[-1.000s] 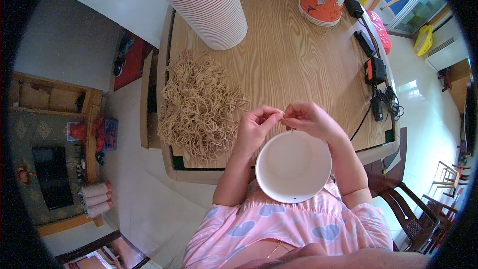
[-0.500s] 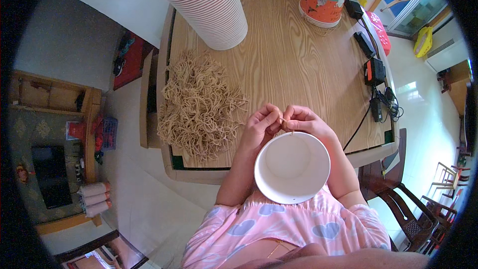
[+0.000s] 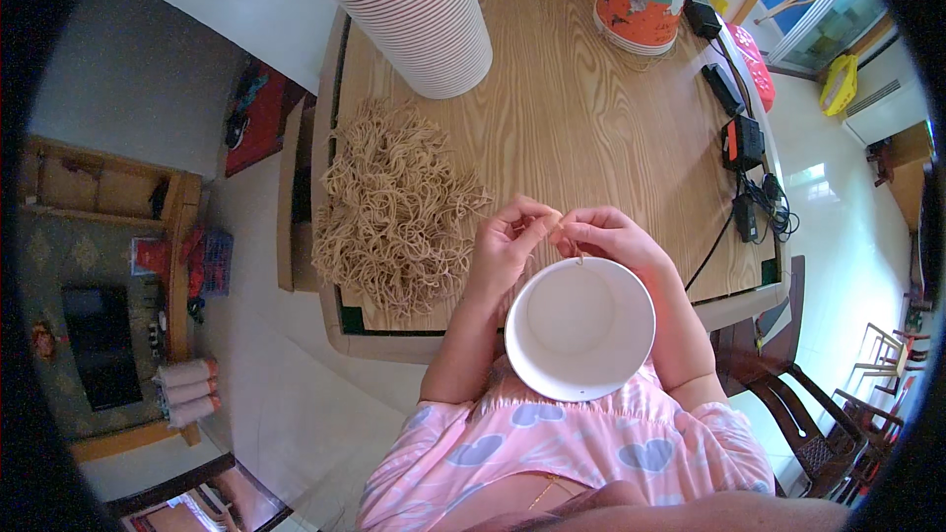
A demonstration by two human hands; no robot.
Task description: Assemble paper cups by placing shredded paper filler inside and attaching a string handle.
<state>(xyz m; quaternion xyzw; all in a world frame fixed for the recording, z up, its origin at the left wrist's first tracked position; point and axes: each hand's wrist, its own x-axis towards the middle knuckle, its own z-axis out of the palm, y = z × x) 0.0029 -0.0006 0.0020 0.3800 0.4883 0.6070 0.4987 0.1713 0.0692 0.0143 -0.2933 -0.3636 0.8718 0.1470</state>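
A white paper bucket rests against my lap at the table's near edge, its open mouth facing up at me. By its far rim, my left hand and my right hand meet with fingertips pinched together. Between them they hold a thin tan cord, which passes at the bucket's far rim; most of it is hidden by my fingers. A small hole shows in the near rim. Left of my hands lies a large tangled heap of tan cords on the table.
A tall leaning stack of white buckets stands beyond the cords on the wood-grain table. An orange and green printed bucket sits at the far right. Black adapters and cables line the right edge. A dark wooden chair is lower right.
My hands have shifted slightly, their fingertips still pinched at the cord. The bucket has moved a touch up and to the right.
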